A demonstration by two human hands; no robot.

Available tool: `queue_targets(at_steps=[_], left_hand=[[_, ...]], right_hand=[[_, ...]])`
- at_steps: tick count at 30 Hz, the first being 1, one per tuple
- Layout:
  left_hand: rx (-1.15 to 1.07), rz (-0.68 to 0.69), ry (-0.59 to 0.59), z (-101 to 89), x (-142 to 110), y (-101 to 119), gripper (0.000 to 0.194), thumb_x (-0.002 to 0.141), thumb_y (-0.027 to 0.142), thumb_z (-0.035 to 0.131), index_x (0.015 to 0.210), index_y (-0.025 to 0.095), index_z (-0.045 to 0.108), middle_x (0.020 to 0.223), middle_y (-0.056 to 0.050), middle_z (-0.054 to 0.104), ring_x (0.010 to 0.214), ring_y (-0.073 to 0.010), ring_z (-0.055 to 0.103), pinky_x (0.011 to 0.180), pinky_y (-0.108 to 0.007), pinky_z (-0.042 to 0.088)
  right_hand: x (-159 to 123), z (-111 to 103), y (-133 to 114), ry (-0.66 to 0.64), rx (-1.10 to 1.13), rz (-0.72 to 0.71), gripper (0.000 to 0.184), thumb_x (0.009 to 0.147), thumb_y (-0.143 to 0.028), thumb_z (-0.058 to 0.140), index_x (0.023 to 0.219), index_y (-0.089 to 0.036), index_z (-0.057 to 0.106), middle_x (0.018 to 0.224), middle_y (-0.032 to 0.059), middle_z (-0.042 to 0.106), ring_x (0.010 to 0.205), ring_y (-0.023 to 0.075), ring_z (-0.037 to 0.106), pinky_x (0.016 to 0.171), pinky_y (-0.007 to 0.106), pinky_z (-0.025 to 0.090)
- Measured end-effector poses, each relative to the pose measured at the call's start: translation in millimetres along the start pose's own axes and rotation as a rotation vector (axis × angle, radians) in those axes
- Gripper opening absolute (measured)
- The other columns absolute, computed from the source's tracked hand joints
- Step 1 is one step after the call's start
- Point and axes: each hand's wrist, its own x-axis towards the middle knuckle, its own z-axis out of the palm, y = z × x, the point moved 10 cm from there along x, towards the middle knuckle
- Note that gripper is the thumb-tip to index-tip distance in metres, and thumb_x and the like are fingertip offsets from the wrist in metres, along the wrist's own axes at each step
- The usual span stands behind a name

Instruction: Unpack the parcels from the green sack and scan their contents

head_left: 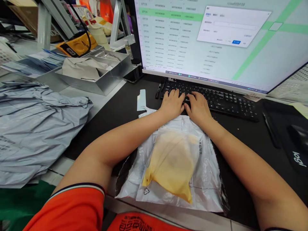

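Note:
Both my hands rest on a black keyboard [223,101] at the desk's middle. My left hand [172,104] lies on the keys with fingers spread flat. My right hand [198,107] sits beside it, fingers stretched over the keys, holding nothing. Between my forearms lies a clear plastic bag [207,179] with a yellow garment [172,163] inside, on the black desk mat [115,115]. Above the keyboard a large monitor [216,38] shows a table of rows and a dialog window.
A heap of grey mailing bags [36,125] lies at the left. Behind it stand metal trays [96,72] with folded cloth, and a yellow device [77,45]. A black phone [133,75], a white label strip [141,99] and a mouse [299,134] on its pad are nearby.

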Motion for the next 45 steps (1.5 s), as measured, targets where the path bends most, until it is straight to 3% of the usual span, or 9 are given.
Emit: queue_targets(at_steps=[12,14,17,21,27,32,36,40,45], left_hand=[[0.011,0.014,0.033,-4.3,0.8,-2.0,0.048,0.095,0.033,0.055,0.139,0.013,0.051,0.146,-0.020,0.051,0.133,-0.0348,0.046,0.113,-0.052,0.034],[-0.037,-0.021,0.050,-5.8,4.3,-11.4,0.049,0.095,0.036,0.056,0.137,0.010,0.052,0.144,-0.020,0.053,0.133,-0.0335,0.047,0.114,-0.048,0.036],[-0.125,-0.186,0.090,-7.7,8.8,-39.4,0.065,0.092,0.046,0.064,0.139,0.004,0.048,0.148,-0.024,0.048,0.137,-0.0343,0.044,0.116,-0.045,0.036],[-0.165,-0.298,0.114,-7.3,9.2,-59.1,0.081,0.079,0.055,0.078,0.139,0.009,0.049,0.152,-0.024,0.043,0.141,-0.0373,0.041,0.118,-0.047,0.034],[-0.098,-0.185,0.070,-5.0,10.4,-40.9,0.064,0.083,0.062,0.070,0.122,0.011,0.063,0.154,-0.026,0.041,0.143,-0.0398,0.039,0.120,-0.052,0.032],[-0.086,-0.172,0.107,-7.2,9.0,-37.1,0.072,0.086,0.059,0.068,0.134,0.007,0.056,0.155,-0.026,0.039,0.142,-0.0382,0.040,0.120,-0.049,0.034],[-0.053,-0.081,0.080,-5.4,10.4,-26.5,0.056,0.089,0.052,0.067,0.128,0.012,0.062,0.158,-0.023,0.037,0.144,-0.0378,0.038,0.122,-0.050,0.030],[-0.036,-0.073,0.070,-7.2,11.2,-24.6,0.051,0.090,0.051,0.066,0.125,0.014,0.065,0.157,-0.025,0.037,0.144,-0.0380,0.038,0.121,-0.051,0.032],[0.012,-0.071,0.072,-13.5,9.0,-21.8,0.045,0.094,0.048,0.061,0.124,0.014,0.064,0.147,-0.020,0.051,0.134,-0.0335,0.048,0.114,-0.047,0.039]], right_hand=[[2.0,-3.1,14.4,0.045,-0.082,0.074,0.048,0.097,-0.036,0.048,0.133,-0.006,0.058,0.135,0.0228,0.056,0.123,0.0361,0.050,0.108,0.051,0.040],[2.3,-6.3,21.7,0.058,-0.103,0.116,0.050,0.098,-0.040,0.048,0.132,-0.005,0.059,0.133,0.0227,0.057,0.121,0.0361,0.051,0.106,0.050,0.041],[2.3,-6.5,26.6,0.055,-0.117,0.139,0.052,0.099,-0.042,0.049,0.133,-0.005,0.058,0.132,0.0223,0.057,0.121,0.0359,0.051,0.105,0.049,0.041],[1.8,-5.0,25.3,0.066,-0.106,0.133,0.049,0.099,-0.040,0.048,0.134,-0.007,0.059,0.133,0.0217,0.057,0.123,0.0358,0.050,0.106,0.050,0.040],[1.8,-4.8,26.7,0.067,-0.067,0.157,0.047,0.099,-0.040,0.049,0.133,-0.009,0.060,0.133,0.0205,0.057,0.123,0.0355,0.051,0.107,0.050,0.041],[2.1,-6.6,27.9,0.083,-0.052,0.175,0.044,0.099,-0.037,0.048,0.132,-0.011,0.061,0.133,0.0204,0.057,0.122,0.0349,0.051,0.106,0.049,0.041],[2.0,-4.7,26.3,0.067,-0.058,0.180,0.043,0.099,-0.036,0.050,0.132,-0.011,0.061,0.134,0.0195,0.056,0.125,0.0336,0.050,0.110,0.047,0.039],[2.6,-5.4,24.0,0.054,-0.067,0.187,0.043,0.099,-0.036,0.051,0.133,-0.011,0.060,0.136,0.0186,0.056,0.128,0.0323,0.049,0.111,0.045,0.037],[0.2,-16.6,44.8,0.077,-0.189,0.348,0.044,0.100,-0.040,0.048,0.128,-0.008,0.061,0.132,0.0227,0.058,0.122,0.0351,0.053,0.107,0.049,0.039]])
